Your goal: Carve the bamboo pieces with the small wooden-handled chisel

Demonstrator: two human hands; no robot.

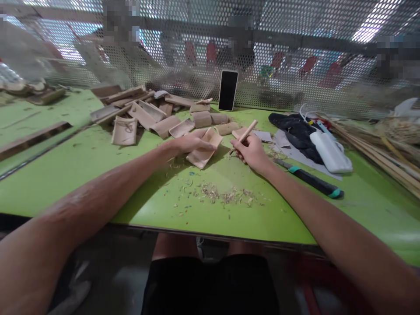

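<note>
Hands hold curved wooden piece and slim tool over green table

The left hand [194,143] is partly closed around one end of a pale curved piece [204,151], thumb laid across it, and holds it just above the front half of the green table [144,175]. The right hand [251,151] is curled in a pen-like grip on a slim wooden-handled tool [248,131] — its handle slants up past the fingers, its dark tip points down near the piece, apart from it.

Nearer the person, shavings [229,195] lie scattered on the table. Beyond the left hand spreads a heap of curved wooden pieces [154,114], some overlapping, and one square piece with a scribble-like marking [124,130] lies at its near edge. A phone [228,89] stands upright against a perforated metal screen [197,65].

To the right of the right hand are a black glove-like bundle [295,133], a white device with a cable [330,151] and, nearer, a black-and-green-handled tool [311,180]. Long thin strips [377,151] lie at the far right — a dark-edged bar [36,139] lies at the far left.
</note>
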